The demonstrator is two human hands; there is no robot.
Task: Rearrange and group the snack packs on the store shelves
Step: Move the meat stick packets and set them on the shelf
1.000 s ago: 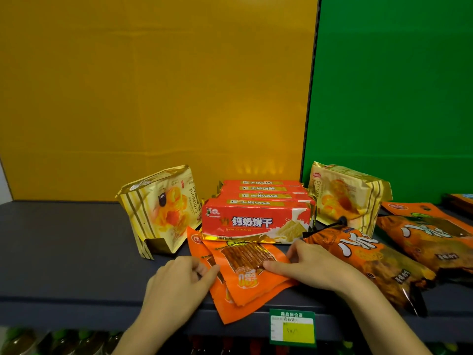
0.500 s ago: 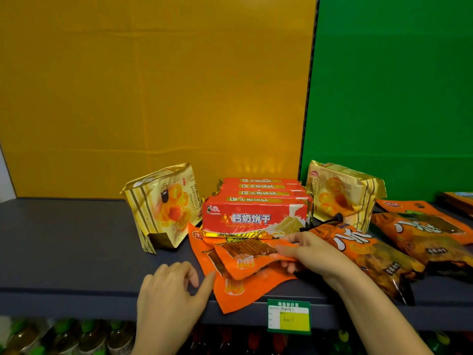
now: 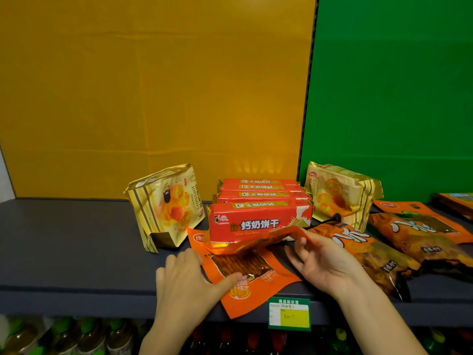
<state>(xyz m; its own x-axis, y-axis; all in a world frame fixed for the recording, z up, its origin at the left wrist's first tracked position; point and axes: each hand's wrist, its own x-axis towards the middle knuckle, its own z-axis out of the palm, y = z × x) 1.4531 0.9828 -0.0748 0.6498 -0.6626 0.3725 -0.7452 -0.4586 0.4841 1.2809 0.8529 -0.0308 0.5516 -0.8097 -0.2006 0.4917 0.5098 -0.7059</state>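
Obs: right hand (image 3: 322,262) pinches the edge of upper orange pouch (image 3: 256,243), tilted above shelf (image 3: 76,252) front; left hand (image 3: 186,280), fingers relaxed, pins lower orange pouch (image 3: 245,267); film likely light, floppy, slick, so grip sealed border.

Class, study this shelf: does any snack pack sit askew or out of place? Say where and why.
Two croissant bags are split: the left croissant bag leans tilted, the right croissant bag sits beyond the red biscuit packs. The lower orange pouch overhangs the shelf edge.
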